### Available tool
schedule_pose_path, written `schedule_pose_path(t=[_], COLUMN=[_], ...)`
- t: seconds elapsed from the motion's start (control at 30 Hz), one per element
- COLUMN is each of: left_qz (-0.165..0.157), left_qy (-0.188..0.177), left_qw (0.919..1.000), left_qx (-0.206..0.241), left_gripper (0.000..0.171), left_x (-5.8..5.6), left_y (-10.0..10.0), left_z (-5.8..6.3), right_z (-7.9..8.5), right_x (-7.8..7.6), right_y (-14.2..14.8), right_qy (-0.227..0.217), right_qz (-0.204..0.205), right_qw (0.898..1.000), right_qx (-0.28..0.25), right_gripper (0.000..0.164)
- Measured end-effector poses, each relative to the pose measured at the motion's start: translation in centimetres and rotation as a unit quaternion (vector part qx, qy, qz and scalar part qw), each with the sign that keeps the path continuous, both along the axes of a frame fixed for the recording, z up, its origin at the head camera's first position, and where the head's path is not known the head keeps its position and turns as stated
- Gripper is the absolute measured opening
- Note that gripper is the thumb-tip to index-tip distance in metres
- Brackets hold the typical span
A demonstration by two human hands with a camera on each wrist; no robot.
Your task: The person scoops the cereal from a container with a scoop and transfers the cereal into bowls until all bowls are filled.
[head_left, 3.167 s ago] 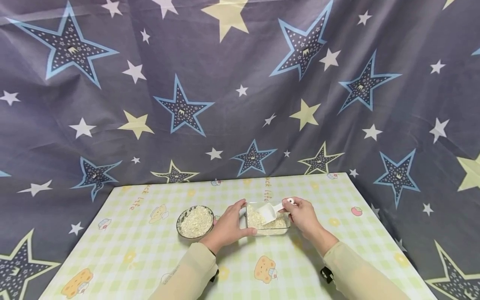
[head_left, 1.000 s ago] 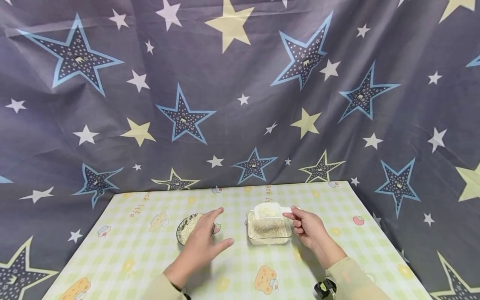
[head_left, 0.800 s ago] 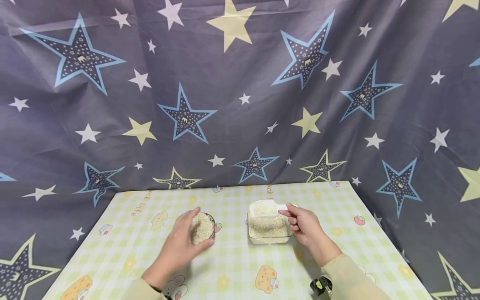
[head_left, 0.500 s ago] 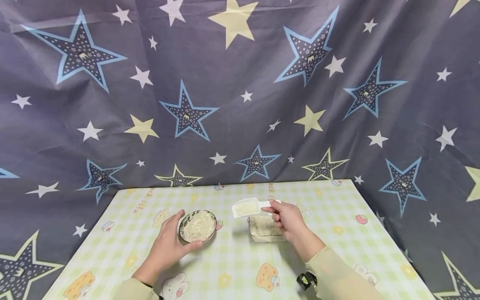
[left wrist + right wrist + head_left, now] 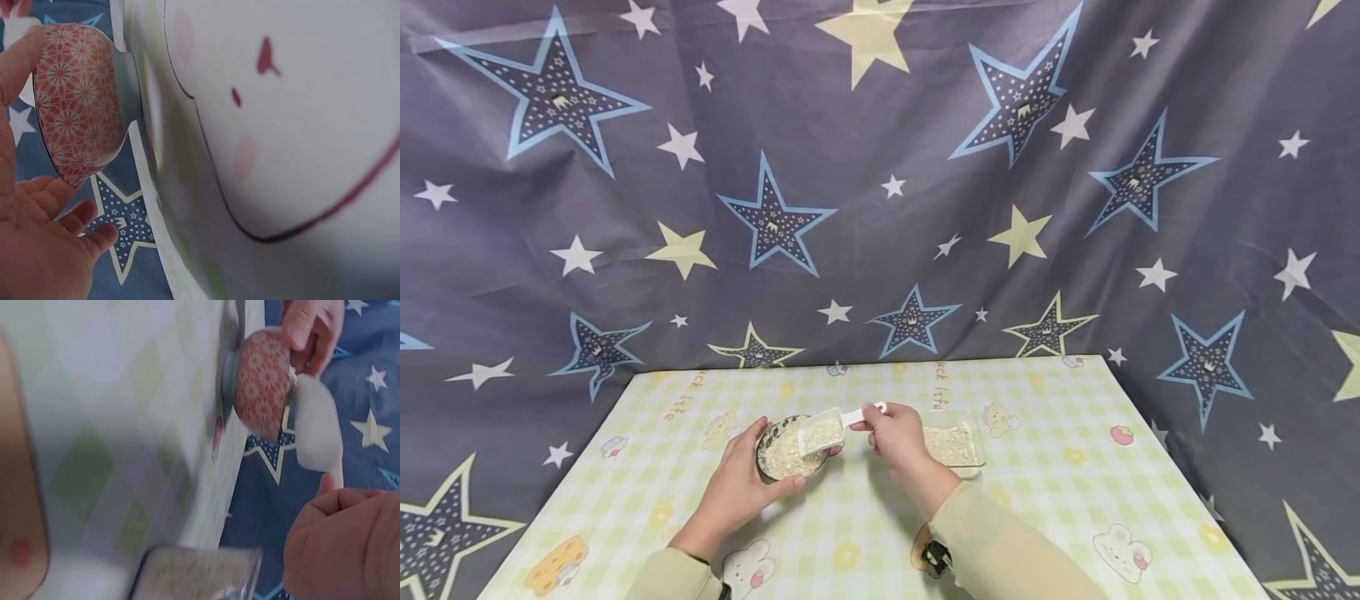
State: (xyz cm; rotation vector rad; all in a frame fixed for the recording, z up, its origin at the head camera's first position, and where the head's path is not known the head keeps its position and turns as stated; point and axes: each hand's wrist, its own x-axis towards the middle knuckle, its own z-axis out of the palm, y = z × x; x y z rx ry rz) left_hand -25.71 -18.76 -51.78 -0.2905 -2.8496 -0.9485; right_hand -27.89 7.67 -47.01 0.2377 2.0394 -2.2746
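A patterned bowl (image 5: 771, 472), red with white flowers outside, stands on the table and holds pale oat-like flakes (image 5: 782, 454). My left hand (image 5: 737, 482) grips it from the left, thumb at the near rim and fingers round the far side. My right hand (image 5: 897, 435) pinches the handle of a white scoop (image 5: 317, 422). The scoop, with flakes in it, hangs tilted over the right part of the bowl. Partly behind my right hand, a rectangular glass container (image 5: 978, 454) holds more flakes.
A green-and-white checked cloth (image 5: 1060, 517) with cartoon prints covers the table. Behind the table hangs a dark curtain (image 5: 880, 242) with stars.
My left hand has left the glass container and moved left to the bowl. The right hand has lifted a scoopful of flakes from the container and carried it left over the bowl, tilting it.
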Motion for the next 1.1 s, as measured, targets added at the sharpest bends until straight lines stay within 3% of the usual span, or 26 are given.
schedule_pose_path(t=[0.23, 0.43, 0.53, 0.7, 0.8, 0.87, 0.93, 1.0, 1.1], left_qz=[-0.003, -0.003, -0.004, -0.004, -0.004, -0.004, -0.005, -0.007, -0.009], left_qy=[0.004, 0.015, 0.013, 0.009, 0.008, 0.009, 0.011, 0.015, 0.02], left_qw=[1.0, 0.9999, 0.9999, 0.9999, 0.9999, 0.9999, 0.9999, 0.9998, 0.9997], left_qx=[0.004, 0.001, 0.0, -0.007, -0.008, -0.009, -0.012, -0.013, -0.013], left_gripper=[0.125, 0.127, 0.127, 0.127, 0.128, 0.128, 0.128, 0.127, 0.124], left_x=[0.0, -0.1, -0.1, -0.2, -0.2, -0.2, -0.3, -0.3, -0.1], left_y=[0.4, 0.6, 0.5, 0.3, 0.2, 0.1, 0.0, 0.0, 0.0], left_z=[0.2, 0.2, 0.2, 0.3, 0.3, 0.3, 0.2, 0.2, 0.1], right_z=[-0.2, -0.6, -0.5, -0.2, -0.1, 0.1, 0.4, 1.0, 2.1], right_x=[0.0, 0.6, 1.2, 1.7, 1.8, 1.9, 1.9, 1.9, 1.5], right_y=[-2.5, -3.5, -3.5, -2.8, -2.2, -1.7, -1.1, -0.3, 1.8], right_qy=[0.021, 0.121, 0.196, 0.302, 0.343, 0.359, 0.351, 0.316, 0.231], right_qz=[-0.033, 0.021, 0.052, 0.064, 0.068, 0.069, 0.061, 0.041, -0.012], right_qw=[0.999, 0.99, 0.973, 0.926, 0.902, 0.896, 0.905, 0.927, 0.964], right_qx=[0.038, 0.075, 0.112, 0.219, 0.253, 0.251, 0.231, 0.197, 0.129], right_gripper=[0.021, 0.019, 0.017, 0.014, 0.013, 0.013, 0.015, 0.016, 0.02])
